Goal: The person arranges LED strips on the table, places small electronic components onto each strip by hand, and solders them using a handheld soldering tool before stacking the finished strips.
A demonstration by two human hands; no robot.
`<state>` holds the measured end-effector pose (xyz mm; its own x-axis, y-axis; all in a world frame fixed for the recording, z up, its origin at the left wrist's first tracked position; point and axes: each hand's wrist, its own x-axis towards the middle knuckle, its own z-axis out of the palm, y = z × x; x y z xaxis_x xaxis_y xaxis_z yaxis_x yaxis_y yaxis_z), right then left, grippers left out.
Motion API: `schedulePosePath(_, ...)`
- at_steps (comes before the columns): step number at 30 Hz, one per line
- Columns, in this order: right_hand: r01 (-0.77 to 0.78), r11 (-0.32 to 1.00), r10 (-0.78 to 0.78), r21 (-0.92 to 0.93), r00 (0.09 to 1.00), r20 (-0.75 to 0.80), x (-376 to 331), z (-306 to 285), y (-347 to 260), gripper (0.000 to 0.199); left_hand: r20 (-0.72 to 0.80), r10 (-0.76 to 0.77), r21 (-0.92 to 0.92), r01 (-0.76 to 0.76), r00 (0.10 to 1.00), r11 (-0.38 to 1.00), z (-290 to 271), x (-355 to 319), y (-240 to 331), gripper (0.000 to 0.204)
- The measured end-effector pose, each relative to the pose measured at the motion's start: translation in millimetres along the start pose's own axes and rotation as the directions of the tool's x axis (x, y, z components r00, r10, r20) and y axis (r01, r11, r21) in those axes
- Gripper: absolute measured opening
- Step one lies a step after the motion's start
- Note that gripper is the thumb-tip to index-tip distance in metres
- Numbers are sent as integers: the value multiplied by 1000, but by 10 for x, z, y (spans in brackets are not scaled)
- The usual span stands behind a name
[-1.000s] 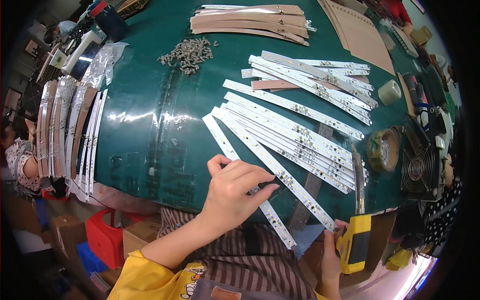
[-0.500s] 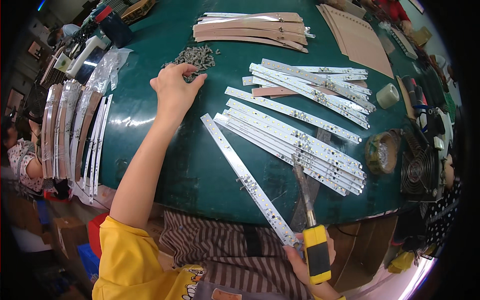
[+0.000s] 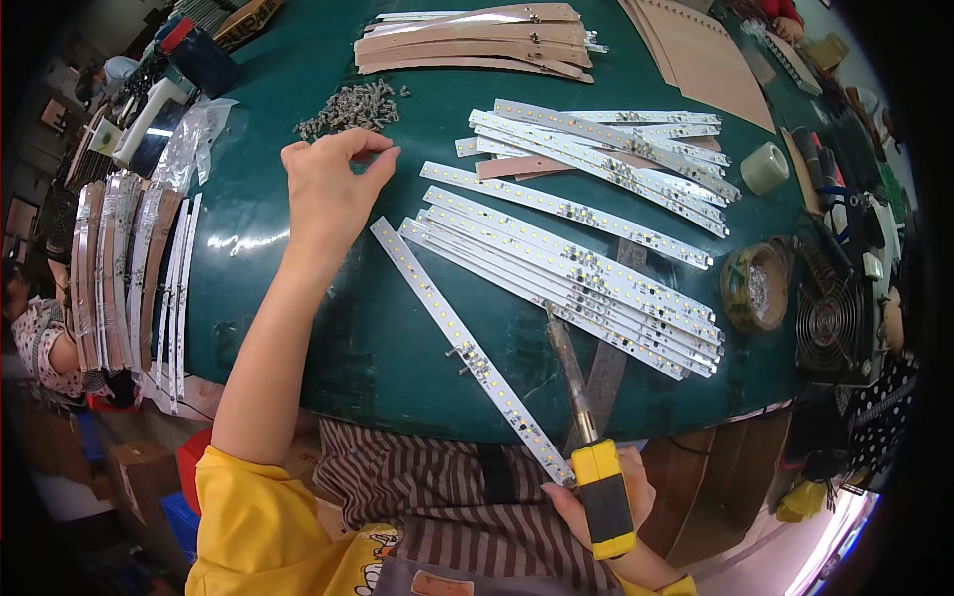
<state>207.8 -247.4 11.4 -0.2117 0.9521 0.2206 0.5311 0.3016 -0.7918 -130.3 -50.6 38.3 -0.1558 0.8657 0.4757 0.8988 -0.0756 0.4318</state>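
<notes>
My left hand (image 3: 333, 194) hovers just on the near side of a heap of small grey parts (image 3: 356, 107). Its fingers are curled and the thumb tip is close to the index finger; whatever they pinch is too small to make out. At the lower right, my right hand (image 3: 636, 487) grips a soldering iron (image 3: 603, 502) with a yellow and black handle, its metal tip toward the LED strips. A single white LED strip (image 3: 437, 313) slants across the table, its near end at my right thumb. Two small parts stick out from this strip's left edge.
Stacked LED strips (image 3: 586, 273) lie right of centre, with a crossed pile (image 3: 606, 159) behind. Brown-backed strips (image 3: 467, 45) are at the back. Tape rolls (image 3: 763, 169) and a small fan (image 3: 835, 333) stand at right. Bundled strips (image 3: 119, 268) hang over the left edge.
My left hand has drawn back from the heap toward me. The soldering iron has tilted and shifted left with my right hand. The whole view has shifted slightly.
</notes>
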Motion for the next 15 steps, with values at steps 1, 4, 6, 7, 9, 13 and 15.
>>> schedulePosePath(1,-35,998,36,50,999,-21,-5,5,-4,44,38,-34,13,33,999,999,-7,-7,10,14)
schedulePosePath(4,2,999,1,-38,997,72,35,-53,-26,46,122,-59,-148,77,991,986,-1,-20,-41,14)
schedulePosePath(6,27,992,-13,-123,994,112,66,-146,-98,46,148,3,-144,19,989,989,-49,-16,-36,14)
schedulePosePath(7,55,977,-23,-208,988,153,75,-174,-114,46,175,62,-143,-37,983,989,-74,-14,-41,14)
schedulePosePath(9,-26,994,38,-105,994,105,-16,-174,-62,48,174,138,-130,-116,975,985,-52,-15,-137,15)
schedulePosePath(13,-383,903,377,195,924,68,-80,-183,-137,50,228,165,-88,-149,959,985,-46,-65,-149,18)
schedulePosePath(15,-406,884,398,233,914,84,-143,-194,-82,50,202,145,-115,-124,969,986,-33,-85,-133,18)
